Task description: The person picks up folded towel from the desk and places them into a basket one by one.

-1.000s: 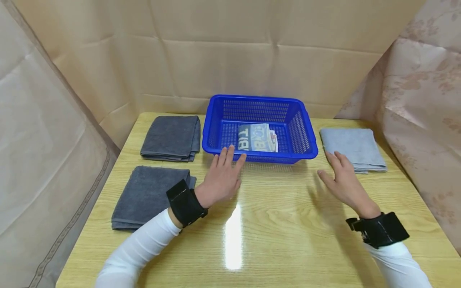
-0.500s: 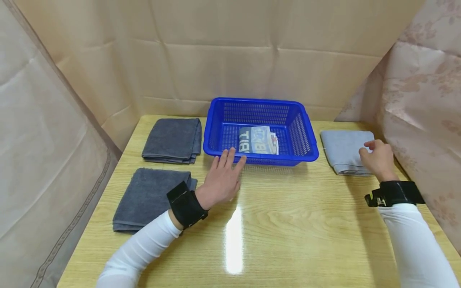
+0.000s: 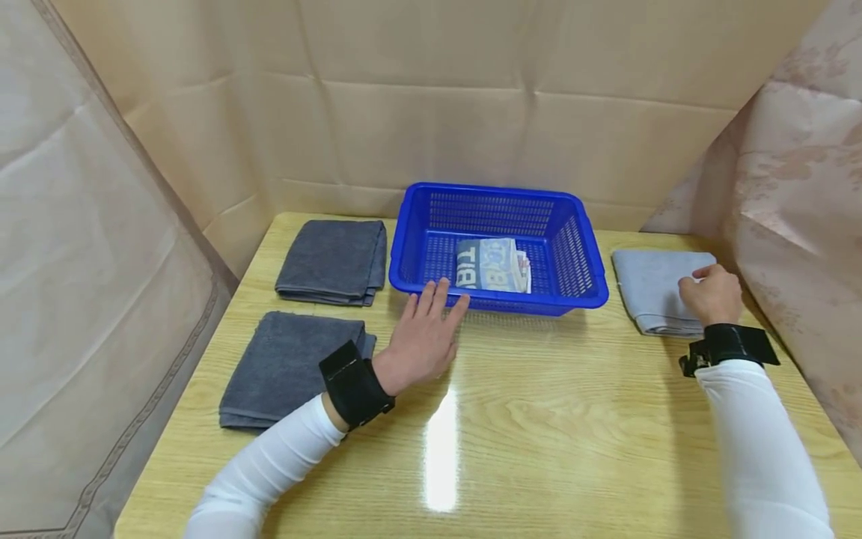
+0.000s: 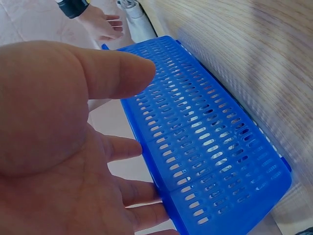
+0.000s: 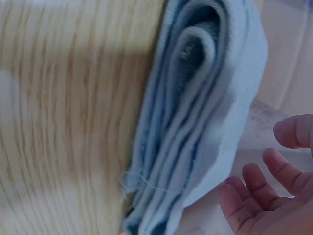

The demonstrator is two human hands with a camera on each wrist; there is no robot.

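Observation:
A blue perforated plastic basket (image 3: 498, 303) stands at the back middle of the table, with a folded patterned cloth (image 3: 494, 263) inside. My left hand (image 3: 419, 340) has its fingers spread, their tips at the basket's front rim; the left wrist view shows them along that rim, thumb held apart. At the far right lies a folded light blue towel (image 3: 656, 281), its layered folds facing the right wrist camera. Over its right edge is my right hand (image 3: 715, 296), fingers loosely bent and thumb apart. Fingertips (image 5: 227, 188) lie at the towel's edge; whether they touch is unclear.
Two folded dark grey towels, a far one (image 3: 333, 258) and a near one (image 3: 289, 367), lie on the left of the wooden table (image 3: 552, 442). A beige cloth (image 3: 431, 135) hangs behind the table, and a flowered cloth (image 3: 804, 217) hangs along the right side.
My right hand has gone from the light blue towel's front left to its right edge, and its fingers have bent. My left hand keeps its place at the basket rim. The head view has shifted slightly.

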